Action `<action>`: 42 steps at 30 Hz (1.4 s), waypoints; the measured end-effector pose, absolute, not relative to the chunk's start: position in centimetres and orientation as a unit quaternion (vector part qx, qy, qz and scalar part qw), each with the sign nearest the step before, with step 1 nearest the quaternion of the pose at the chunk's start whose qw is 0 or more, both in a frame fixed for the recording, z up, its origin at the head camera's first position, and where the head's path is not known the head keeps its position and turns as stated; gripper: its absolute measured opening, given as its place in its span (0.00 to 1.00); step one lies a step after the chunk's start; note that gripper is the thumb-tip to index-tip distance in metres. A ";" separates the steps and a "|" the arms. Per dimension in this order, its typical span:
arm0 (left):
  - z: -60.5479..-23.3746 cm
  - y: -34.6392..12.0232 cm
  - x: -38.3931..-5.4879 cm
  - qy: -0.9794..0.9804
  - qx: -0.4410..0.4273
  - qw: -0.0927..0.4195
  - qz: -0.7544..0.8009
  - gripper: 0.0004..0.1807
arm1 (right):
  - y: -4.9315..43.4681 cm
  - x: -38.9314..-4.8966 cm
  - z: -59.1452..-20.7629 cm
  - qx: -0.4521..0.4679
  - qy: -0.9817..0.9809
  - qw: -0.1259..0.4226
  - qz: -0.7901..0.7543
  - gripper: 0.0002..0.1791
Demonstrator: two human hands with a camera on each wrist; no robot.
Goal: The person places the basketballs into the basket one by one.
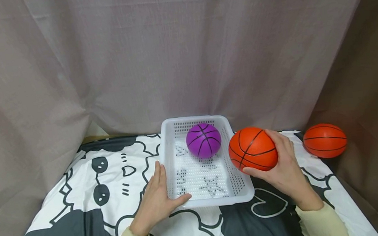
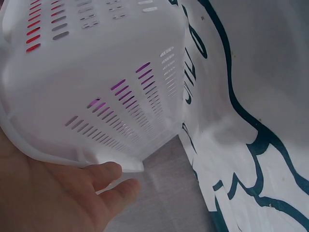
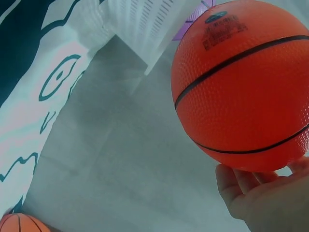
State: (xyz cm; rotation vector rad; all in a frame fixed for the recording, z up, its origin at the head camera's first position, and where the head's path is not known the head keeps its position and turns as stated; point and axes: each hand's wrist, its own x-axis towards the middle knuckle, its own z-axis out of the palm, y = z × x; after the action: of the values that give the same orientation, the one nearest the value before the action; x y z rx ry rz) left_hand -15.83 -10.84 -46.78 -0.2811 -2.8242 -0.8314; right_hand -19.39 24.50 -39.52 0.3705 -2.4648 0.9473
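Observation:
A white perforated plastic basket [image 1: 203, 203] stands on the patterned cloth with a small purple basketball [image 1: 203, 140] inside it. My left hand [image 1: 157, 198] lies against its near left corner, fingers fairly straight along the side and thumb over the front rim; in the left wrist view the fingertips [image 2: 108, 176] touch the rim. My right hand [image 1: 285, 167] grips an orange basketball [image 1: 252, 149], thumb at the near side and fingers round the far right side. That ball is beside the basket's right wall, and it looks raised.
Another orange basketball [image 1: 325, 140] rests at the cloth's right edge, by the curtain. The black-and-white cartoon cloth [image 1: 112, 180] covers the surface under the basket. A beige curtain [image 1: 182, 49] hangs behind and along the sides.

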 end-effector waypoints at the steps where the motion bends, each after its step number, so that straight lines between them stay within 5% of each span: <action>1: -46.8 -10.8 -15.8 -0.951 -0.094 0.092 -0.281 0.72 | 24.4 -19.4 -39.5 0.138 -0.898 0.234 0.346 0.62; 36: -46.8 -10.8 -15.7 -0.948 -0.092 0.096 -0.288 0.71 | 21.0 -18.7 -39.7 0.217 -0.894 0.213 0.328 0.64; 42: -46.8 -10.8 -15.8 -0.948 -0.092 0.096 -0.290 0.71 | 20.3 -18.8 -39.3 0.246 -0.880 0.222 0.340 0.54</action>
State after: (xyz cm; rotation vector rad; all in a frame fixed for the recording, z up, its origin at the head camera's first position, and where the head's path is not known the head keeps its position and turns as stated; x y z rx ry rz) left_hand -15.76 -10.83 -46.76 -0.2729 -2.8088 -0.8581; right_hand -18.79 20.27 -39.34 0.6800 -2.4304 0.9404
